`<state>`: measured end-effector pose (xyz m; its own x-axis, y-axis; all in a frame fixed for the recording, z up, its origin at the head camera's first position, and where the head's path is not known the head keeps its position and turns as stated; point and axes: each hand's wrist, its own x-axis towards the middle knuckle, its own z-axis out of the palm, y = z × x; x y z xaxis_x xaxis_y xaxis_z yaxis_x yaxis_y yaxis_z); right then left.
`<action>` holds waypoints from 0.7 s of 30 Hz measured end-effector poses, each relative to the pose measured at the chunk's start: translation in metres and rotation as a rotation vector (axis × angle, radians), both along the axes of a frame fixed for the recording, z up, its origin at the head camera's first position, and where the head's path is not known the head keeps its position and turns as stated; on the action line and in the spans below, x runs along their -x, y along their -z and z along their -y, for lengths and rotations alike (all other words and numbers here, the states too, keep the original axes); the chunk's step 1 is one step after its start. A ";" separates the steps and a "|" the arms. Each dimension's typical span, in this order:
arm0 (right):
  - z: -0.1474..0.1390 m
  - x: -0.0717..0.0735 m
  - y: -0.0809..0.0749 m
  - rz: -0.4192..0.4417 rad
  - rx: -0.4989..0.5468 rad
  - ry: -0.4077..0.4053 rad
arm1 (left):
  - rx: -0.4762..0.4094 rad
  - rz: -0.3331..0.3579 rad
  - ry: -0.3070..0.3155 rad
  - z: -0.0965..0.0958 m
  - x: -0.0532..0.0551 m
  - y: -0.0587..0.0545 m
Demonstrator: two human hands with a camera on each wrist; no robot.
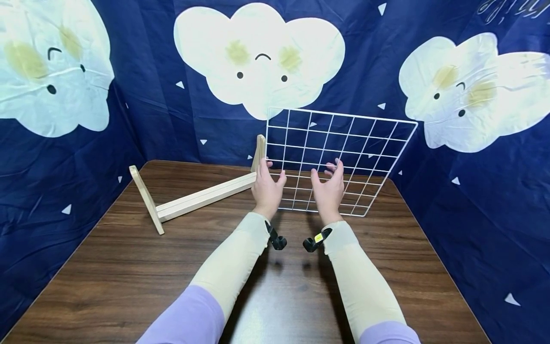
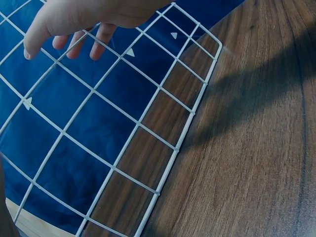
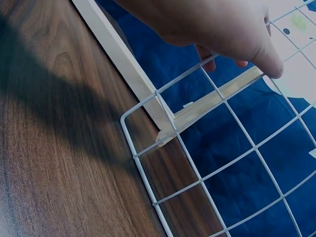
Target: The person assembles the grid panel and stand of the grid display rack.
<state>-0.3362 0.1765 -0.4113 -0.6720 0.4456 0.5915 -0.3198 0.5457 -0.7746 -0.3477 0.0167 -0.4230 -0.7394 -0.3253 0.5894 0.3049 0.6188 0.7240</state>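
Observation:
Before me a white wire grid panel (image 1: 326, 138) stands up at a slant, its lower edge low over the table. The left hand (image 1: 267, 191) holds it near its left side, and the right hand (image 1: 330, 193) grips the mesh around its middle. In the right wrist view, the left hand's thumb (image 3: 270, 61) lies in front of the wires, with fingertips behind them. The left wrist view shows the right hand's thumb (image 2: 34, 42) on the near side and several fingers (image 2: 101, 42) beyond the mesh.
Left of the panel, a pale wooden stand lies on the brown wooden table (image 1: 129, 277): a long bar (image 1: 206, 197) between two end pieces, one end piece (image 1: 147, 200) at the left. Dark blue fabric (image 1: 197, 124) with cloud prints surrounds the table's back and sides.

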 end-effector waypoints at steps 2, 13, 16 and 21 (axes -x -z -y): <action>0.000 0.000 0.000 0.007 0.002 0.000 | -0.003 0.003 0.003 0.000 0.000 0.000; -0.004 0.003 0.007 0.000 -0.027 0.023 | -0.012 0.033 0.008 -0.002 -0.002 0.001; -0.005 0.005 0.008 0.003 -0.042 0.022 | -0.018 0.026 0.006 -0.002 -0.002 0.000; -0.006 0.005 0.007 0.012 -0.064 0.018 | -0.030 0.030 0.010 -0.003 -0.002 -0.002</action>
